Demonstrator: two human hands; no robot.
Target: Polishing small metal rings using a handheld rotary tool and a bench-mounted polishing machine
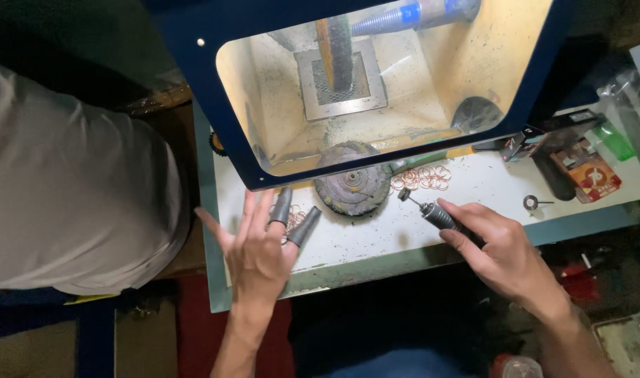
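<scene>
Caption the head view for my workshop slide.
Right hand holds a rotary tool; left hand, fingers spread, wears dark fingertip guards.

The blue-framed clear polishing hood (376, 84) runs off the top edge, hiding the upper part of the round grey buffing wheel (353, 183). The thin coppery wire rings (423, 178) are too small to count. The right hand (498, 252) covers the rear of the grey metal rotary handpiece (437, 214).
</scene>
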